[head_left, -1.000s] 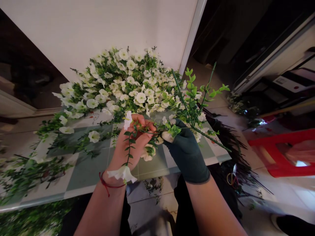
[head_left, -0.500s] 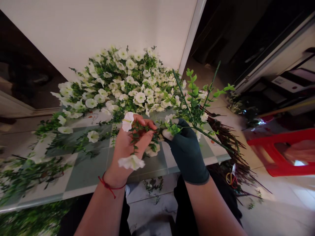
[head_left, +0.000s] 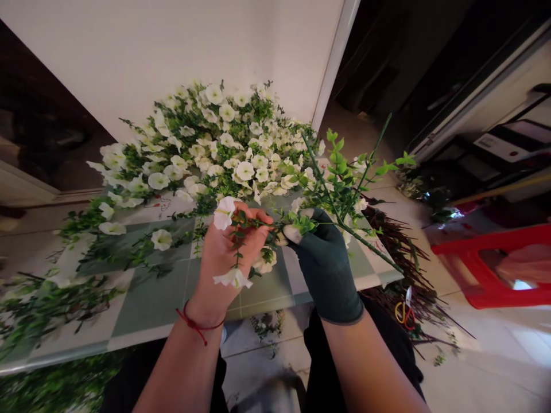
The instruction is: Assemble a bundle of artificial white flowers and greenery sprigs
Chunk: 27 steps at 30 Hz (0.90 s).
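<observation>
My bare left hand point(head_left: 235, 244), with a red string at the wrist, pinches a flower sprig whose white blooms point(head_left: 232, 278) hang over the palm and fingers. Beside it, my right hand point(head_left: 325, 258) wears a dark green glove with pale fingertips. Its fingers are closed on a branched green stem point(head_left: 364, 238), which has light green leaves and bare upright stalks. The two hands almost meet where sprig and stem come together; leaves hide the exact contact. Behind them rises a large heap of white flowers point(head_left: 228, 140).
The checkered table point(head_left: 142, 304) carries loose leafy sprigs point(head_left: 55, 304) at the left. Dark brown stems point(head_left: 394, 241) lie in a pile at the right, with scissors point(head_left: 405, 311) on them. A red stool point(head_left: 499, 264) stands on the floor further right.
The lower white bloom at my left hand has shifted slightly up and turned. The green stem in my right hand has tilted slightly. Both hands stay nearly in place.
</observation>
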### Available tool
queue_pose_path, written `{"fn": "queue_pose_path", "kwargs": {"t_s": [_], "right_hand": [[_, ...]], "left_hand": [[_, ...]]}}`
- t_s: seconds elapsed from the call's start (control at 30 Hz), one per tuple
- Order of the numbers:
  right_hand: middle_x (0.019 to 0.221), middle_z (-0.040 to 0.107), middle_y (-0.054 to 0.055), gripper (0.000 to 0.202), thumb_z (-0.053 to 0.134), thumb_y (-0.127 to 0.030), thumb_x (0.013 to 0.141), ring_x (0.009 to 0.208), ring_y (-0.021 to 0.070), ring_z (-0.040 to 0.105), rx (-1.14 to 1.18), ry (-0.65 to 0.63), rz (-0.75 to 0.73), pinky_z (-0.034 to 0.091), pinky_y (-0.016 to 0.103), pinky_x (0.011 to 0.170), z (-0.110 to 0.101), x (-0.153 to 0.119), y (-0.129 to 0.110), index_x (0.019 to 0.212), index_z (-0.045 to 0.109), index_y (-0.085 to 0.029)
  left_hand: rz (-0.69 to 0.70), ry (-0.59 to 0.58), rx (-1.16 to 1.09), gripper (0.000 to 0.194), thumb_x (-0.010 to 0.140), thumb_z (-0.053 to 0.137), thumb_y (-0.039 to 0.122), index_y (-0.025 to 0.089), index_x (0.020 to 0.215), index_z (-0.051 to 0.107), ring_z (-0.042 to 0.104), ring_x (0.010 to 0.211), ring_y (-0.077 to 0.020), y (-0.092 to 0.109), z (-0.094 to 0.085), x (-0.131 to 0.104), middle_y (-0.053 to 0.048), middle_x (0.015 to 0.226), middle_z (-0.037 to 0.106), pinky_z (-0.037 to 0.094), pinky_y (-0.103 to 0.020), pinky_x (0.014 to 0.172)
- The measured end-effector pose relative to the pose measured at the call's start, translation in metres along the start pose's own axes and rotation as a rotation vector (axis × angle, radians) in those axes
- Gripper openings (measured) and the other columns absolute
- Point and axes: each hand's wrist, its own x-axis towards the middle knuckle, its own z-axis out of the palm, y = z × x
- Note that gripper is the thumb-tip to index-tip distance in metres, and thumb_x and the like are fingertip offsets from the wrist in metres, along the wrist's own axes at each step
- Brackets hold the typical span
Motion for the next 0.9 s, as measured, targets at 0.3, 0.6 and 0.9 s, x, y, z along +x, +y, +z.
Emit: {"fn": "queue_pose_path", "kwargs": {"t_s": [0.3, 0.6, 0.9], "right_hand": [[0.103, 0.088, -0.002, 0.017, 0.091, -0.019, 0.085, 0.094, 0.0181, 0.079, -0.018, 0.020, 0.022, 0.067, 0.034, 0.094, -0.0017, -0.0013, 0.0022, 0.099, 0.083, -0.025], [0.097, 0.086, 0.000, 0.016, 0.089, -0.017, 0.081, 0.091, 0.0209, 0.077, -0.087, 0.051, 0.022, 0.067, 0.036, 0.091, -0.0016, 0.0000, 0.0006, 0.093, 0.083, -0.026], [0.107, 0.089, -0.001, 0.018, 0.088, -0.020, 0.085, 0.099, 0.0202, 0.080, -0.097, 0.047, 0.014, 0.066, 0.036, 0.099, -0.0028, -0.0001, -0.0002, 0.102, 0.084, -0.026]], "left_hand": [[0.009, -0.007, 0.111, 0.021, 0.095, 0.087, 0.020, 0.028, 0.100, 0.068, 0.083, 0.104, -0.0252, 0.0017, -0.0016, -0.0026, -0.004, 0.103, 0.081, 0.072, -0.040, 0.092], [0.009, -0.014, 0.151, 0.022, 0.095, 0.085, 0.021, 0.026, 0.102, 0.065, 0.083, 0.105, -0.0247, 0.0036, 0.0000, -0.0030, -0.005, 0.103, 0.079, 0.070, -0.038, 0.090], [0.009, 0.005, 0.108, 0.024, 0.095, 0.088, 0.020, 0.025, 0.102, 0.066, 0.083, 0.103, -0.0240, -0.0042, 0.0037, -0.0041, -0.004, 0.101, 0.078, 0.071, -0.040, 0.097]]}}
